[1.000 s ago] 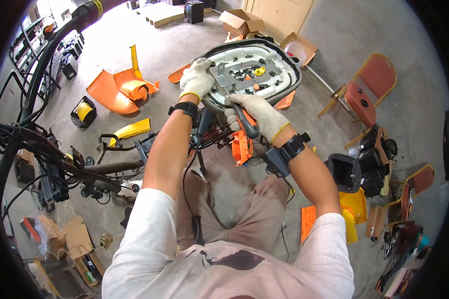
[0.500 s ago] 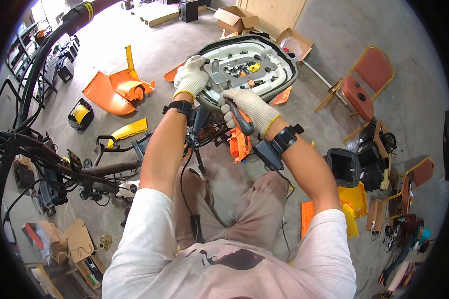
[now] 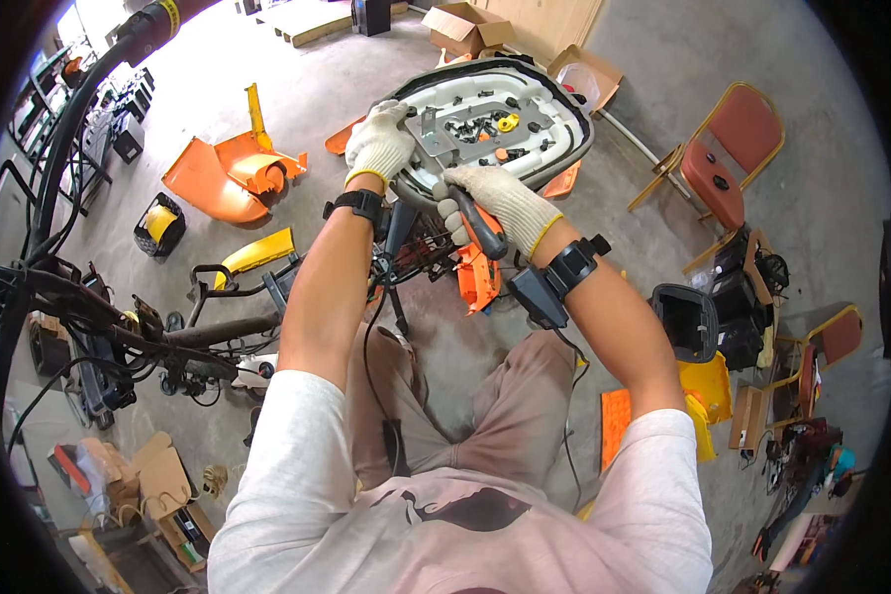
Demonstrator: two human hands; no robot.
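Observation:
What looks like an upturned scooter seat (image 3: 554, 148) lies in front of me, its pale underside ringed by a dark edge. Loose dark screws and small fittings, with a yellow piece (image 3: 508, 123), are scattered in it. My left hand (image 3: 381, 142), in a white knit glove, is closed on the seat's left rim beside a metal bracket (image 3: 434, 141). My right hand (image 3: 490, 201), gloved too, is wrapped round a tool with a black and orange handle (image 3: 489, 236) at the near rim. The tool's working end is hidden by the glove and bracket.
A scooter frame with cables (image 3: 218, 332) stands at my left. Orange body panels (image 3: 213, 183), a yellow panel (image 3: 257, 254) and a black basket (image 3: 158, 224) lie on the floor. Red chairs (image 3: 713, 188) and a black bin-like part (image 3: 685, 323) are at the right; cardboard boxes (image 3: 465, 28) stand behind.
The seat appears slightly higher in view and tilted a little differently. The tool's handle has swung slightly right, showing more orange. Both hands keep their hold.

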